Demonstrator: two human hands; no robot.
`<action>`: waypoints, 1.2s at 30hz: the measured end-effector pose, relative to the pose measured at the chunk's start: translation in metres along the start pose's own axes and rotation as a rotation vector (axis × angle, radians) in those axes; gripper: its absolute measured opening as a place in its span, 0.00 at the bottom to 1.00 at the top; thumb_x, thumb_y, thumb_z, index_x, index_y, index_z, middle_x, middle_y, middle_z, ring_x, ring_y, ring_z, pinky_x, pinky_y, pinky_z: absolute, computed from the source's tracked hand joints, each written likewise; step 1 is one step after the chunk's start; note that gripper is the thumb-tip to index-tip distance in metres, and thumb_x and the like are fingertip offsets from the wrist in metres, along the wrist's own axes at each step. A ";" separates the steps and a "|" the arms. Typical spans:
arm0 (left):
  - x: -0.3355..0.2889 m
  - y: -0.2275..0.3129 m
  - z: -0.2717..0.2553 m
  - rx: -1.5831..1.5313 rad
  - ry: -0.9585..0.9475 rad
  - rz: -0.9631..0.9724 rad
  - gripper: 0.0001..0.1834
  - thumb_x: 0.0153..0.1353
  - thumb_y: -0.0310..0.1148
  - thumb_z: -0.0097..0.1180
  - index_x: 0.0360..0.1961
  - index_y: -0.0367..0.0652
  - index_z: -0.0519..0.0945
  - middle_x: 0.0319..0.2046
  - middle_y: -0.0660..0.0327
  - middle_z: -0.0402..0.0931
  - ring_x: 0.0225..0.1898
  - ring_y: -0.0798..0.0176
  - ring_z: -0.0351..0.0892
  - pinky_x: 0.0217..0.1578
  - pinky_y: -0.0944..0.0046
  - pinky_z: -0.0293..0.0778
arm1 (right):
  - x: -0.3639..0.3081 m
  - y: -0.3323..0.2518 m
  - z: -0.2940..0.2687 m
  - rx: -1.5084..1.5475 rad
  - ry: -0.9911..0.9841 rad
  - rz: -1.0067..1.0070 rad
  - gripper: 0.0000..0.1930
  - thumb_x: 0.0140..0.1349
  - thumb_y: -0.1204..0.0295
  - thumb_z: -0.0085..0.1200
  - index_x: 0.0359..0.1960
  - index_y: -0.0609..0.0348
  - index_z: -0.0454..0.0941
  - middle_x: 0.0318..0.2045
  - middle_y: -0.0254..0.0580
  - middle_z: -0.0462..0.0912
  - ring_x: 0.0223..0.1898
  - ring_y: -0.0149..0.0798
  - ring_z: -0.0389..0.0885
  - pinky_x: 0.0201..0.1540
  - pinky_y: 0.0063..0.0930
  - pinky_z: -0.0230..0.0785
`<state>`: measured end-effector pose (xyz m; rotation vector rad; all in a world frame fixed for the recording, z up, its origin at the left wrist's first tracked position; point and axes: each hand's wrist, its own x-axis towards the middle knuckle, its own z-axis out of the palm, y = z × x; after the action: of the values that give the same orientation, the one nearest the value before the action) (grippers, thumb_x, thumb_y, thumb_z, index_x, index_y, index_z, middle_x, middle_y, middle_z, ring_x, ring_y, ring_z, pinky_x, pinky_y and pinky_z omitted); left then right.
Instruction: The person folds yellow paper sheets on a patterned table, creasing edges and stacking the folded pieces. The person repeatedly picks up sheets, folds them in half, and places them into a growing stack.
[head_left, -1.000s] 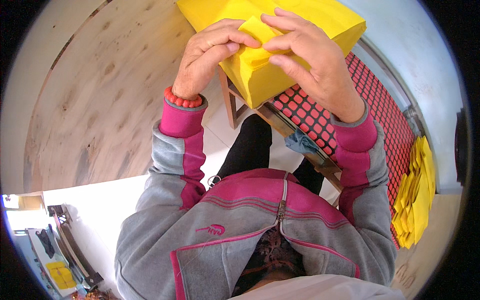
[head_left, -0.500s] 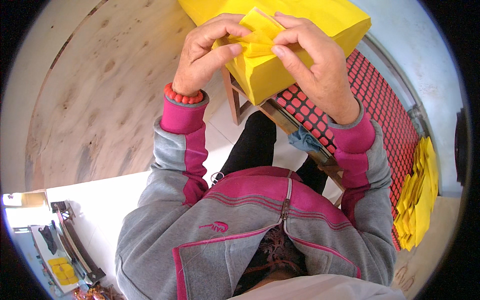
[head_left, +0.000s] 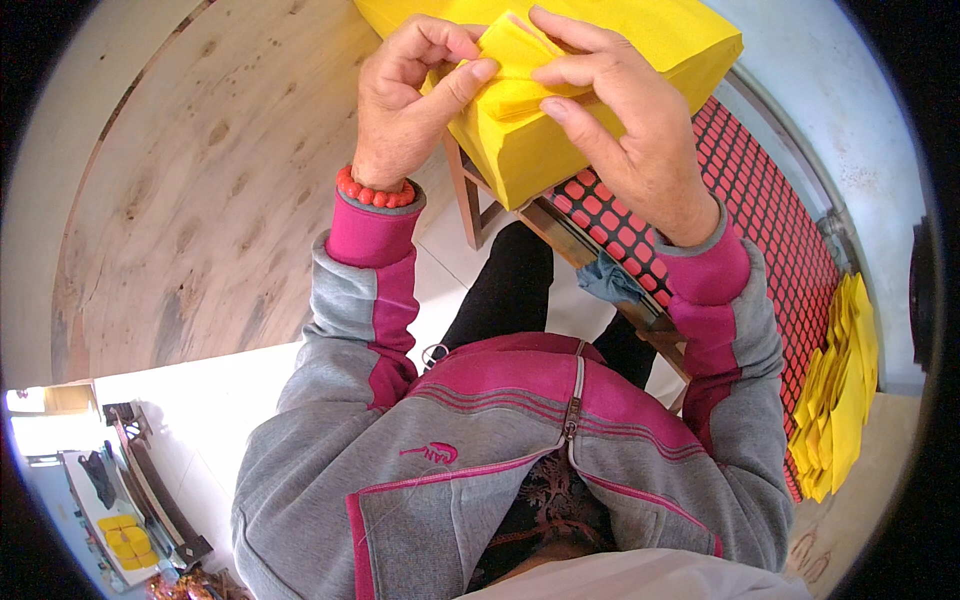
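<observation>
The person's left hand (head_left: pixel 400 110), with a red bead bracelet (head_left: pixel 378 188) at the wrist, seems to pinch the edge of a folded yellow flap (head_left: pixel 515 60) between thumb and forefinger. The fingers of the right hand (head_left: pixel 640 130) are spread, not closed in a grip, and the forefinger rests on the other side of the flap. This flap is between both hands, at the near corner of a big yellow fabric block (head_left: pixel 520 165). For the folding, I would say, the left pinch should be firm but without pulling, because such cloth probably wrinkles easily. The layers look a little uneven, so it is better to bring their edges together and then press along the crease with the right forefinger, beginning close to the left thumb. The block can give support underneath, if one does not push so hard that it dents. Further off, the block seems to sit on a red-and-black patterned tabletop (head_left: pixel 745 190); beyond the right sleeve (head_left: pixel 745 320), well apart from the hands, lies a pile of yellow pieces (head_left: pixel 830 400).
</observation>
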<state>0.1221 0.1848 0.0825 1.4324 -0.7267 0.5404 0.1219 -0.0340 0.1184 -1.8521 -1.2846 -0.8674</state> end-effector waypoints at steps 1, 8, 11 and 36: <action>0.000 -0.001 0.001 -0.017 0.004 0.022 0.06 0.65 0.20 0.58 0.42 0.38 0.77 0.46 0.57 0.81 0.45 0.69 0.80 0.49 0.68 0.76 | 0.000 0.002 0.001 -0.001 0.006 -0.024 0.09 0.56 0.79 0.63 0.36 0.63 0.77 0.48 0.58 0.81 0.47 0.51 0.83 0.50 0.34 0.75; -0.001 0.000 -0.008 0.030 -0.054 0.009 0.05 0.65 0.21 0.54 0.40 0.35 0.80 0.49 0.55 0.81 0.49 0.65 0.79 0.54 0.66 0.73 | -0.005 0.005 0.008 0.014 0.032 -0.012 0.05 0.60 0.76 0.60 0.37 0.60 0.78 0.46 0.50 0.82 0.46 0.52 0.81 0.48 0.38 0.74; 0.000 0.002 -0.012 -0.062 -0.098 0.009 0.08 0.62 0.20 0.52 0.40 0.34 0.81 0.51 0.54 0.81 0.51 0.62 0.78 0.55 0.64 0.71 | -0.006 0.004 0.008 0.035 0.040 0.019 0.06 0.60 0.76 0.60 0.37 0.61 0.78 0.46 0.49 0.82 0.46 0.51 0.82 0.48 0.37 0.74; -0.001 -0.006 -0.011 0.075 -0.078 0.088 0.08 0.63 0.18 0.53 0.41 0.35 0.80 0.51 0.52 0.80 0.51 0.62 0.78 0.54 0.63 0.72 | -0.003 0.003 0.012 0.031 0.126 -0.060 0.06 0.59 0.76 0.60 0.37 0.61 0.78 0.46 0.51 0.82 0.47 0.52 0.82 0.49 0.38 0.73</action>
<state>0.1274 0.1951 0.0776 1.5032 -0.8423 0.5880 0.1252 -0.0261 0.1096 -1.7138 -1.2737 -0.9747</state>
